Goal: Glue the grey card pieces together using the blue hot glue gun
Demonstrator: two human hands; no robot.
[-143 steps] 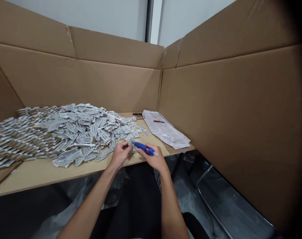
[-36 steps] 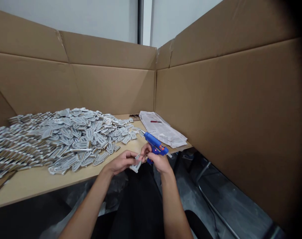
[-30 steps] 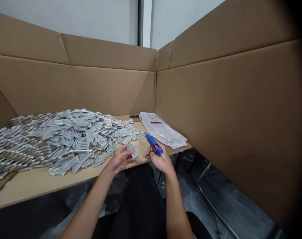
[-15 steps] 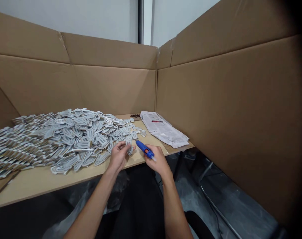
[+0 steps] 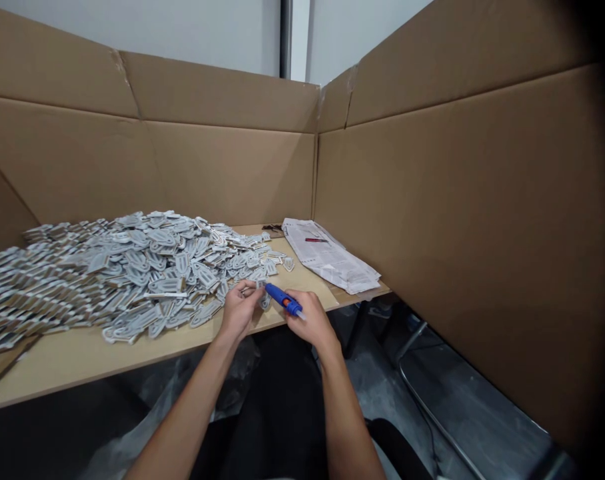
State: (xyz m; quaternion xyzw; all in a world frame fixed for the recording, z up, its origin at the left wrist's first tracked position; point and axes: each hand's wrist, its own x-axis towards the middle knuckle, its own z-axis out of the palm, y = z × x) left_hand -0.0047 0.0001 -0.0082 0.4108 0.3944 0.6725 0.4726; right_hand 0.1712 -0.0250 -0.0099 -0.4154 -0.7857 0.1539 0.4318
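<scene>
My left hand [image 5: 240, 310] is closed on a small grey-and-white flat piece [image 5: 265, 301] with a rounded, pointed end, held above the table's front edge. In my right hand [image 5: 310, 320] is a blue glue gun [image 5: 284, 300], fingers wrapped round it, with a pale glue stick poking out of its rear. The gun's nozzle points left and is at the held piece; whether it touches cannot be made out. Left of my hands a big pile of similar grey pieces [image 5: 155, 267] covers much of the table.
Cardboard panels [image 5: 232, 160] wall the wooden table [image 5: 82, 360] at the back and right. Folded newspaper [image 5: 342, 263] lies on the right side with a red pen-like tool [image 5: 316, 240] on it. A metal chair frame [image 5: 407, 380] stands below right.
My right hand has brought the glue gun left, so its nozzle now meets or overlaps the piece in my left hand. The view has shifted slightly.
</scene>
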